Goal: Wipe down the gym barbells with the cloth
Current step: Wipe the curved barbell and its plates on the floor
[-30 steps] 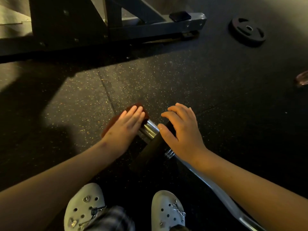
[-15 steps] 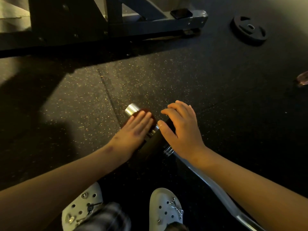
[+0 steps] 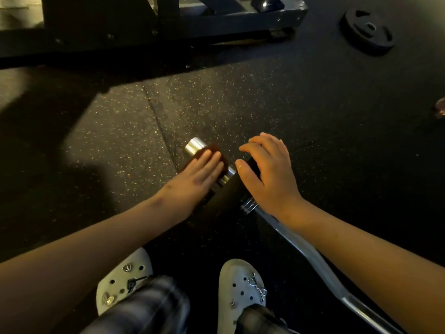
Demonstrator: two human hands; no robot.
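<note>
Left grip [image 3: 199, 174] lies flat, fingers straight & side by side, pressing the cloth [image 3: 215, 148] down onto the chrome sleeve [image 3: 193, 145] of the barbell [image 3: 313, 257]; nothing is curled round it, just palm-down contact. Cloth is dark red-brown, draped over the sleeve's top & mostly under the fingers, w/ the bare sleeve tip poking out past it toward the floor's far edge. Right grip [image 3: 272, 179] is clamped on the black plate [image 3: 224, 196] loaded on that sleeve: fingers curled over its top rim, thumb on the face nearest the sleeve tip. Plate stands on edge on the floor [image 3: 240, 104], just inboard of the cloth, w/ a short strip of bare chrome btwn them. A ridged collar [image 3: 248, 206] shows on the plate's other side, then the bent shaft runs along the floor toward the near-right corner, passing under the right forearm. Floor is dark speckled rubber w/ a seam running from the far side down to the sleeve. Two white clogs [image 3: 240, 280] w/ charms sit at the near edge. A loose weight plate [image 3: 367, 30] lies flat toward the far-right corner, well apart from the barbell. A dark machine frame [image 3: 216, 15] spans the far edge. Small pinkish thing [image 3: 440, 109] at the right edge is too blurred to ID.
</note>
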